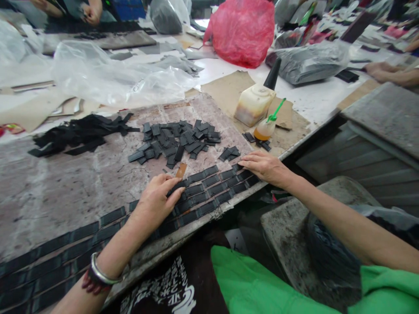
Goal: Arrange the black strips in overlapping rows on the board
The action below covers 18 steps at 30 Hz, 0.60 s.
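Note:
My left hand (pixel 159 198) is over the rows at the table's near edge, thumb and fingers closed around a small black rectangular piece (pixel 177 186). A small brown tab (pixel 181 170) sticks up by its fingertips. Farther right, my right hand (pixel 266 168) has its fingers together, the tips pinching a black piece (pixel 236 167) at the end of the top row. Black pieces lie in several staggered rows (pixel 216 189) along the edge. Beyond them are a loose heap of such pieces (pixel 178 139) and a smaller pile (pixel 229 153).
Black fabric strips (pixel 81 133) lie at left. A squeeze bottle with amber liquid and green nozzle (pixel 264 130) stands by a yellowed container (pixel 254 104). Behind are clear plastic (pixel 124 78) and a red bag (pixel 242 32). A stool (pixel 294 235) is below right; other people's hands (pixel 92 13) show farther back.

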Motion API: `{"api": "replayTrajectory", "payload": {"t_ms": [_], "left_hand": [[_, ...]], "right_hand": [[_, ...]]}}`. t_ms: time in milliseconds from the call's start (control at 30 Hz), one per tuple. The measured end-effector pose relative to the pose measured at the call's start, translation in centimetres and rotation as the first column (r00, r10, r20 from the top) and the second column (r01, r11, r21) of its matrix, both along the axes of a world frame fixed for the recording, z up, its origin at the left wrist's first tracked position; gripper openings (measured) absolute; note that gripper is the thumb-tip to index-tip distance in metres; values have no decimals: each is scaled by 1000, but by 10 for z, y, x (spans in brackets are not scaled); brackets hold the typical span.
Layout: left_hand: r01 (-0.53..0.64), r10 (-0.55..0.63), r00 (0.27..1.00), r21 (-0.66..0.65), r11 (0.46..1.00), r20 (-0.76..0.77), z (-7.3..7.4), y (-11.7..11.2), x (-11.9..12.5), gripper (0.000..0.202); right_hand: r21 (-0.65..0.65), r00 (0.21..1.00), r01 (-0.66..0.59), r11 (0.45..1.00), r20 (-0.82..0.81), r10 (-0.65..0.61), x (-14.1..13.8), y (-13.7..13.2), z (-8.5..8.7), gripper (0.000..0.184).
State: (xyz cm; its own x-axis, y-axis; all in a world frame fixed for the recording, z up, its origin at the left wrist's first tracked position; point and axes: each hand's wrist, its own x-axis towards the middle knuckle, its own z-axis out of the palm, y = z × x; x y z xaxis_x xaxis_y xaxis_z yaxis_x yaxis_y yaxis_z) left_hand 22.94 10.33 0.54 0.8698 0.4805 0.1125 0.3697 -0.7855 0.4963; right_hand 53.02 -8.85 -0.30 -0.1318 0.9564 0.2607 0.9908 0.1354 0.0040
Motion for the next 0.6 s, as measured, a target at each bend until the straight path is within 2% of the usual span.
{"api": "replayTrajectory", "payload": {"t_ms": [167,433,533,600], "left_hand": [[-11,11,1000,-11,1000,14,0,0,-3,38],[-35,37,999,-47,998,31,0,-2,-8,38],[-41,45,997,-56,998,60,5,-1,-8,39],[-48,54,994,-70,996,99,16,-2,-8,39]], "right_hand": [[-6,998,30,1000,-57,-30,0,6,0,22],[-87,992,-13,996,-127,2,6,8,9,22],[-84,981,78,993,-170,-92,15,10,14,30],[-49,970,163,985,-178,-169,21,14,16,32]]}}
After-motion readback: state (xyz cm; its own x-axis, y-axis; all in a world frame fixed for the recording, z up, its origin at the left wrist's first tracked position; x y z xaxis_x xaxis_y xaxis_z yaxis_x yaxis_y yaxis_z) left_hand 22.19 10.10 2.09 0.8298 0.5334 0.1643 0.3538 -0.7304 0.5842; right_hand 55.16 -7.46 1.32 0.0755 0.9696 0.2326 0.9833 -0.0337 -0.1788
